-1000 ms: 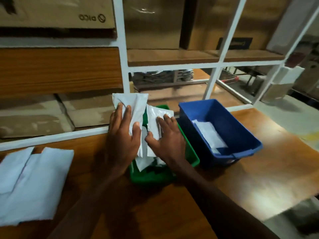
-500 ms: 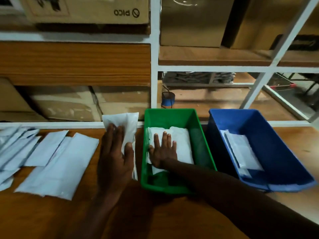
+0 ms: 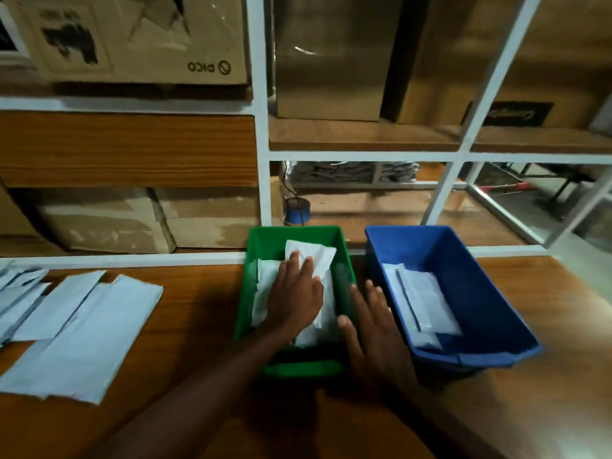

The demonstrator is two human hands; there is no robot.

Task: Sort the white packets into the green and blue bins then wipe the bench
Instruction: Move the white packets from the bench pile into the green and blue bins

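The green bin [image 3: 294,232] stands on the wooden bench [image 3: 536,409], with the blue bin [image 3: 483,293] just to its right. My left hand [image 3: 294,301] is inside the green bin, lying on a white packet [image 3: 319,260] whose far end tilts up over other packets below it. My right hand [image 3: 374,326] hovers with spread fingers over the green bin's right rim, between the two bins, holding nothing. The blue bin holds a few white packets [image 3: 427,303]. Several more white packets [image 3: 89,332] lie spread on the bench at the left.
A white metal shelf frame [image 3: 261,154] rises behind the bench, holding cardboard boxes [image 3: 139,38]. A small blue roll [image 3: 298,210] sits on the lower shelf right behind the green bin. The bench's right end [image 3: 569,293] drops off to the floor.
My left hand carried its packet from beside the green bin into it. My right hand came out of the green bin and moved right, over its rim.
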